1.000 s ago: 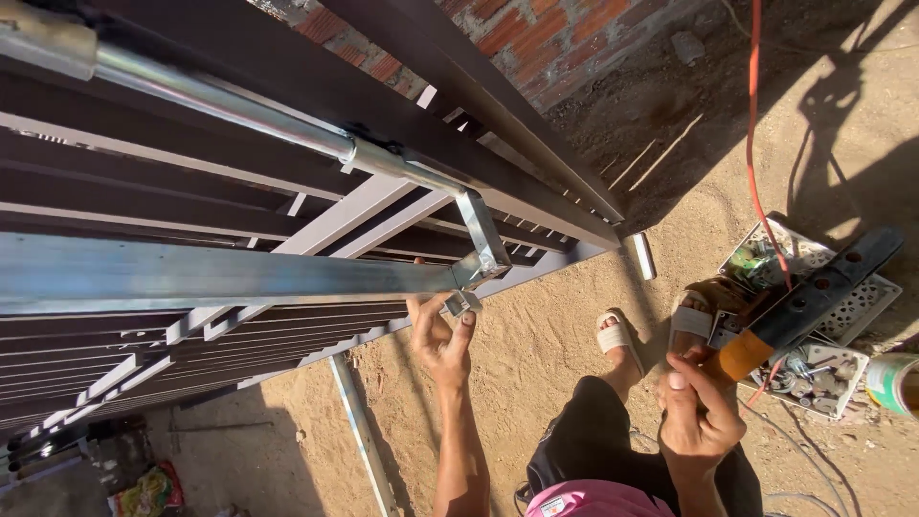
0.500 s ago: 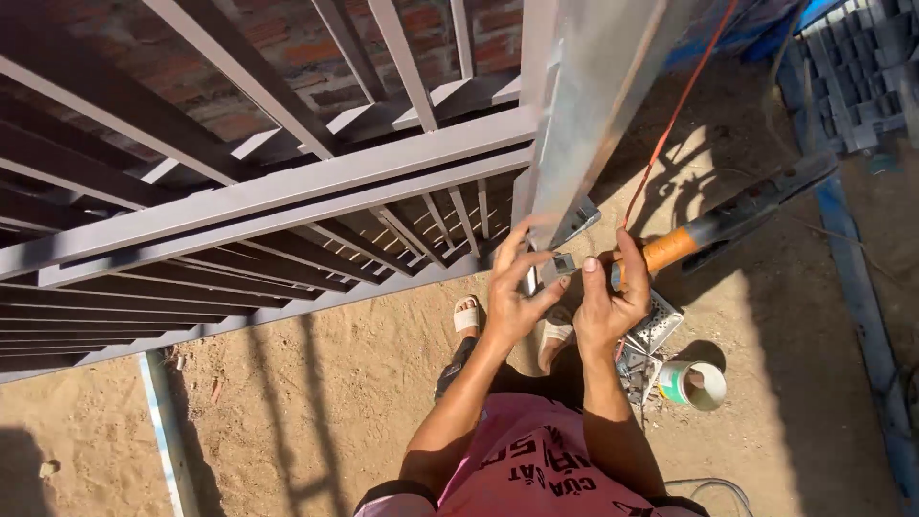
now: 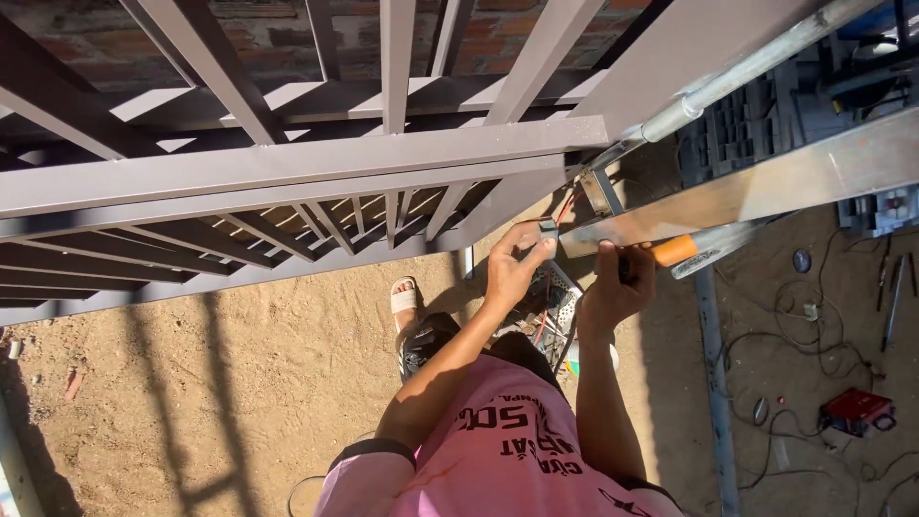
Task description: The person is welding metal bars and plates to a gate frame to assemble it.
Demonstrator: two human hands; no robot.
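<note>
**Both hands at end of steel bar, by the gate**

Left hand (image 3: 512,268) pinches a small grey metal piece (image 3: 548,230) at the near end of the shiny flat steel bar (image 3: 747,191) — fingers closed on it, touching the bar's tip. Right hand (image 3: 617,287) just beside, at 3 o'clock of the left, grip clenched on an orange-handled tool (image 3: 675,251) pressed under the bar. Bar runs off to 2 o'clock, a galvanised pipe (image 3: 737,77) above it. Brown metal gate (image 3: 306,163) spans from 9 to 12 o'clock. Below — sandy ground (image 3: 239,383), sandalled foot (image 3: 404,299), cables and a red device (image 3: 857,410) at 4 o'clock
</note>
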